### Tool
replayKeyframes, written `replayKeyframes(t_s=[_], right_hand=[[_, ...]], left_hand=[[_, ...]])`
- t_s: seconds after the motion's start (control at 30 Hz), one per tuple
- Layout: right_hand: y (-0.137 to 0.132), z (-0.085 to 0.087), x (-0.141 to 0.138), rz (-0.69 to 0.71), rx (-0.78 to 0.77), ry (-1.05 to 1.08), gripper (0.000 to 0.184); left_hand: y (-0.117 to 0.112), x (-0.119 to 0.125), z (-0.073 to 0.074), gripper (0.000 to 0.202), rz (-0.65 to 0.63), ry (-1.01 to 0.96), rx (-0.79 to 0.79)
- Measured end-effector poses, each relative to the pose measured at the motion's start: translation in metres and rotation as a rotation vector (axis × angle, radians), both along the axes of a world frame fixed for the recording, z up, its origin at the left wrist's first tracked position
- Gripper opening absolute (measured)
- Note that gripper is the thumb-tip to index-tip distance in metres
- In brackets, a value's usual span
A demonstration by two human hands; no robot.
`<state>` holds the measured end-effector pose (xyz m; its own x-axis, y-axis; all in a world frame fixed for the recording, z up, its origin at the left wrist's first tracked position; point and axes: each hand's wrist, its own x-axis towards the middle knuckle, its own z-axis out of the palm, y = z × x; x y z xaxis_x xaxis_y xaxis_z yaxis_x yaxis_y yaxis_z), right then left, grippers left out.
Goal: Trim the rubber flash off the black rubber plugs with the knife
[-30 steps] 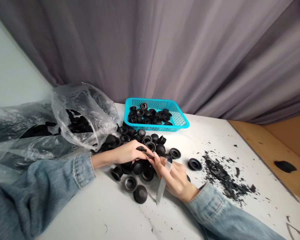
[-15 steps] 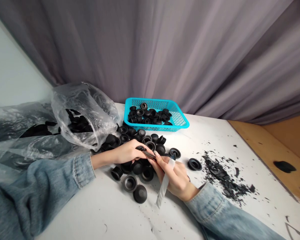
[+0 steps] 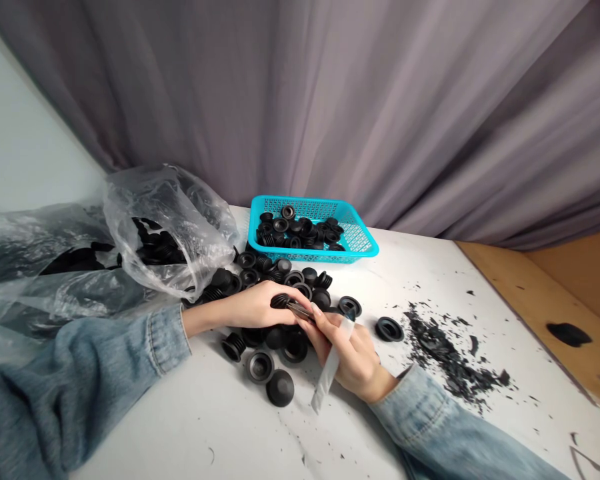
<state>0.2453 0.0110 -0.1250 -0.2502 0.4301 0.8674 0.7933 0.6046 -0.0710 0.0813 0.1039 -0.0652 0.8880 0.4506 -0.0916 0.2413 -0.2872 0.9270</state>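
Note:
My left hand rests over a pile of black rubber caps and pinches one ribbed cap between thumb and fingers. My right hand is closed round a thin knife with a pale handle; the blade tip meets the cap held in the left hand. Both arms wear blue denim sleeves.
A turquoise basket holding several black caps stands behind the pile. Clear plastic bags with more caps lie at the left. Black rubber trimmings are scattered at the right, near a loose cap. A wooden surface borders the white table.
The right hand has shifted slightly, tilting the knife handle more upright. The left hand has turned the held cap a little. Nothing else has moved.

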Motion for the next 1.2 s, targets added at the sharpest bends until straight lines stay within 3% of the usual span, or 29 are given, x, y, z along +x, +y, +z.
replayKeyframes(t_s=[0.2,0.47,0.77,0.93,1.07,1.2], right_hand=[[0.000,0.004,-0.005,-0.166,-0.046,0.250,0.022],[0.005,0.008,-0.005,-0.130,-0.089,0.392,0.013],[0.001,0.008,-0.004,-0.050,-0.093,0.259,0.014],[0.002,0.001,-0.003,-0.031,-0.088,0.202,0.016],[0.002,0.000,-0.004,-0.034,-0.089,0.193,0.024],[0.003,0.000,-0.005,-0.057,-0.096,0.211,0.022]], left_hand=[[-0.001,-0.005,0.005,0.053,-0.090,-0.047,0.064],[0.001,-0.007,0.004,0.044,-0.061,-0.022,0.075],[-0.001,-0.005,0.007,0.034,0.002,-0.087,-0.055],[-0.002,-0.004,0.010,0.034,0.006,-0.099,-0.028],[-0.002,-0.004,0.004,0.026,0.068,-0.124,-0.135],[-0.001,-0.002,-0.002,0.031,0.142,-0.170,-0.195]])
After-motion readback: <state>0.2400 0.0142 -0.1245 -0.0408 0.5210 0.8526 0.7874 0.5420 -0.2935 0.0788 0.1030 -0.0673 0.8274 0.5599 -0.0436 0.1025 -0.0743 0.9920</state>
